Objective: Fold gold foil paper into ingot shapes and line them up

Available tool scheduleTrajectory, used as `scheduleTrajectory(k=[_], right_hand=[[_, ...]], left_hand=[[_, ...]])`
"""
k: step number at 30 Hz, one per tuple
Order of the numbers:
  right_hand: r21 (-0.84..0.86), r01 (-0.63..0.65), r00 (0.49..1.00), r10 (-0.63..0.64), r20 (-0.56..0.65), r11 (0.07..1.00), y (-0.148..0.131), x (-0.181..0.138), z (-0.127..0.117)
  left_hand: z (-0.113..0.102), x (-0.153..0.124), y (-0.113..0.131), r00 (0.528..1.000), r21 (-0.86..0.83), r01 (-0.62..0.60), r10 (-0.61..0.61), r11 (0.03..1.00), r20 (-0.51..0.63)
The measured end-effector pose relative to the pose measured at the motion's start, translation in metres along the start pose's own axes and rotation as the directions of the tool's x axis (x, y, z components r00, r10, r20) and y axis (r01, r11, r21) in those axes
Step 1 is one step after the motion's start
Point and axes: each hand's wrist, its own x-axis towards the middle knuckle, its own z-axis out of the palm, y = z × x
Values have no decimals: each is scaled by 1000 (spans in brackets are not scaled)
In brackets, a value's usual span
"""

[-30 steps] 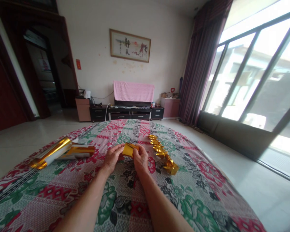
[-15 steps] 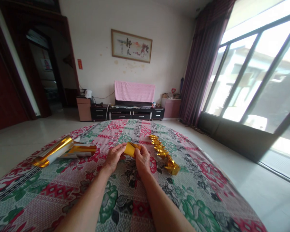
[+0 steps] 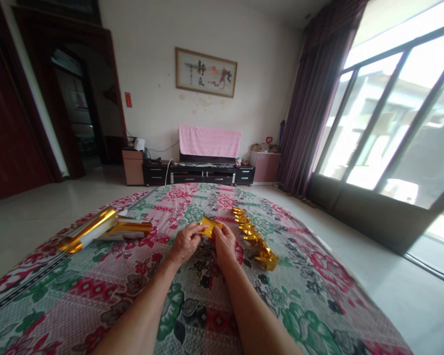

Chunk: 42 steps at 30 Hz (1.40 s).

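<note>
A small piece of gold foil paper (image 3: 209,229) is held between my two hands above the patterned cloth. My left hand (image 3: 187,242) is closed, its thumb and forefinger at the paper's left edge. My right hand (image 3: 225,242) grips the right side, with the thumb pressed on it and the other fingers hidden behind. Just right of my hands, a row of folded gold paper pieces (image 3: 248,230) runs along the cloth, with the nearest one (image 3: 268,257) looking larger. Rolled gold and white sheets (image 3: 92,230) lie to the left.
The floral cloth (image 3: 140,301) covers a surface with a curved far edge. Beyond it stand a low black cabinet (image 3: 203,176) and a screen under a pink towel (image 3: 210,141). A purple curtain (image 3: 306,108) hangs beside large windows (image 3: 388,118) on the right.
My left thumb and fingers have shifted onto the gold paper's front, and its face looks flatter and brighter. The whole view has shifted slightly, while the row and rolls lie as before.
</note>
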Motion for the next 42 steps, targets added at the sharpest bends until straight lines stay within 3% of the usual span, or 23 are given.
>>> scheduleTrajectory(k=[4, 9, 21, 27, 31, 35, 42], right_hand=[[-16, -29, 999, 29, 33, 999, -2, 1, 0], [-45, -76, 994, 80, 76, 996, -4, 1, -1], [-8, -38, 995, 38, 92, 999, -5, -2, -3], [-24, -85, 990, 87, 110, 996, -12, -6, -1], [-42, -85, 989, 89, 118, 996, -11, -6, -1], [-22, -128, 983, 130, 129, 992, -10, -4, -1], [-1, -134, 975, 132, 178, 991, -11, -6, -2]], left_hand=[[-1, 1, -5, 1000, 65, 5, -4, 998, -29], [-3, 2, -3, 997, -26, 82, -82, 996, 1], [-7, 1, 5, 988, -62, 144, -141, 988, 55], [-7, 0, 6, 978, -151, 201, -206, 968, -17], [-5, 0, 4, 938, -257, 315, -341, 913, -60], [-4, 1, 5, 912, -343, 348, -400, 872, -91], [-3, 3, 4, 909, -361, 327, -395, 874, -134]])
